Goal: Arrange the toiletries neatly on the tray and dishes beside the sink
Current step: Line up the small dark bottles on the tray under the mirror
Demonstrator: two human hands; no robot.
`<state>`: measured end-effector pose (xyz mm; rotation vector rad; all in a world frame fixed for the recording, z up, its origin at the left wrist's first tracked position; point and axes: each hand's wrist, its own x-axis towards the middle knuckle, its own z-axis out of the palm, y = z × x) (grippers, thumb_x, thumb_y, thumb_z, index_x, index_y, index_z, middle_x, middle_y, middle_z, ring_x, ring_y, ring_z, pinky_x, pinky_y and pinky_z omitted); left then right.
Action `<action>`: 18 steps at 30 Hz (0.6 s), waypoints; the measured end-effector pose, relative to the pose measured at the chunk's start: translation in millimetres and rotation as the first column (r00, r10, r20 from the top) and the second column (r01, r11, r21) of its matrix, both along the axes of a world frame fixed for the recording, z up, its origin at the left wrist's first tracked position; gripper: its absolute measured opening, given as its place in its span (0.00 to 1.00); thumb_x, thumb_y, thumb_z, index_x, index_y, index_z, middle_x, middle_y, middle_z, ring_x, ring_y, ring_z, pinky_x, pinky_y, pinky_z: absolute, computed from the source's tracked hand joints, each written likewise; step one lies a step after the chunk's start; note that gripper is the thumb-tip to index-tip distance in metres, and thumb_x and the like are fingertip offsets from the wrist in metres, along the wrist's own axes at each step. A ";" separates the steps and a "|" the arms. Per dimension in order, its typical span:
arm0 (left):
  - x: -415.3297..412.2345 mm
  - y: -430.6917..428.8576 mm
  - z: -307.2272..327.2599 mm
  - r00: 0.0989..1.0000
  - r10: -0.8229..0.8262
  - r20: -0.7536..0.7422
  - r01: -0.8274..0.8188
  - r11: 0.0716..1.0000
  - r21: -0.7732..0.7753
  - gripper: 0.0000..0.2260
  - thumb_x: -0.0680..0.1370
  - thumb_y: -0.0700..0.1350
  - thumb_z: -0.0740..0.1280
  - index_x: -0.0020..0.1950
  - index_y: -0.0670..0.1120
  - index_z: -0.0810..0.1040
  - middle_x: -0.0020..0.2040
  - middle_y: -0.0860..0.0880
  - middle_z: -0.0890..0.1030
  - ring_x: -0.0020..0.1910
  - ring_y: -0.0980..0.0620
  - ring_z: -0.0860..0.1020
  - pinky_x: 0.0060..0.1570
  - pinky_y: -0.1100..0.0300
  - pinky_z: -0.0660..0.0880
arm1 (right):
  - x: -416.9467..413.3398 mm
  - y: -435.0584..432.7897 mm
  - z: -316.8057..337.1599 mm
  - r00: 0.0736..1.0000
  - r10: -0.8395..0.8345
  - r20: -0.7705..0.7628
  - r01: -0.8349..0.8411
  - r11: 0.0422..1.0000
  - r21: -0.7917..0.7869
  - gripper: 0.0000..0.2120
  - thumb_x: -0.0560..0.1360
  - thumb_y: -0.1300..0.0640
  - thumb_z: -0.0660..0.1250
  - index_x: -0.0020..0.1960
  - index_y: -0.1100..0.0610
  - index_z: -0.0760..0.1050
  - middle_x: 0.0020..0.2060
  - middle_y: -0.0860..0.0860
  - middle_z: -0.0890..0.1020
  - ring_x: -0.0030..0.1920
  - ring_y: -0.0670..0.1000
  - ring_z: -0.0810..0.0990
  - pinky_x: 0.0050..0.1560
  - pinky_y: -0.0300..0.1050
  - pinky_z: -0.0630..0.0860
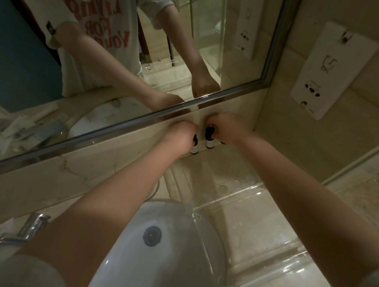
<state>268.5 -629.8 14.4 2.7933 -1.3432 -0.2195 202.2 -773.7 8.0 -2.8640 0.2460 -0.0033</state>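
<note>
Two small dark bottles with white labels stand upright at the back of the marble counter, against the wall under the mirror. My left hand (181,135) grips the top of the left bottle (194,147). Beside it, my right hand (226,128) grips the top of the right bottle (209,138). A dark edge of another small item shows under my right wrist; I cannot make out what it is. A clear acrylic tray (247,195) with round recesses lies on the counter in front of the bottles, nearer to me.
The white basin (166,253) with its dark drain plug sits below my arms. A chrome tap (27,228) stands at lower left. The mirror (122,61) runs along the back wall. A white socket panel (330,70) is on the right wall.
</note>
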 end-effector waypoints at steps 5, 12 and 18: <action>-3.8 4.4 6.0 1.000 0.017 0.015 -0.017 1.000 -0.014 0.14 0.76 0.42 0.63 0.62 0.40 0.74 0.59 0.40 0.76 0.56 0.41 0.76 0.52 0.51 0.75 | -5.1 3.4 6.0 1.000 -0.016 -0.014 0.016 1.000 -0.013 0.17 0.74 0.58 0.65 0.62 0.51 0.74 0.56 0.53 0.80 0.54 0.55 0.78 0.48 0.48 0.76; -19.7 25.6 25.1 0.991 0.123 0.062 -0.118 0.990 -0.079 0.14 0.76 0.46 0.65 0.57 0.40 0.75 0.55 0.40 0.77 0.53 0.40 0.77 0.47 0.51 0.73 | -28.9 18.8 20.3 0.997 -0.058 0.045 0.062 0.994 -0.092 0.14 0.75 0.55 0.63 0.61 0.55 0.74 0.54 0.54 0.78 0.51 0.56 0.77 0.44 0.47 0.76; -50.9 65.1 45.3 0.976 0.197 0.087 -0.189 0.977 -0.095 0.15 0.77 0.49 0.64 0.59 0.42 0.73 0.57 0.42 0.76 0.55 0.43 0.75 0.48 0.52 0.72 | -67.0 54.7 34.2 0.974 -0.076 0.213 0.098 0.990 -0.098 0.12 0.74 0.55 0.63 0.57 0.55 0.75 0.48 0.53 0.80 0.47 0.56 0.78 0.40 0.47 0.76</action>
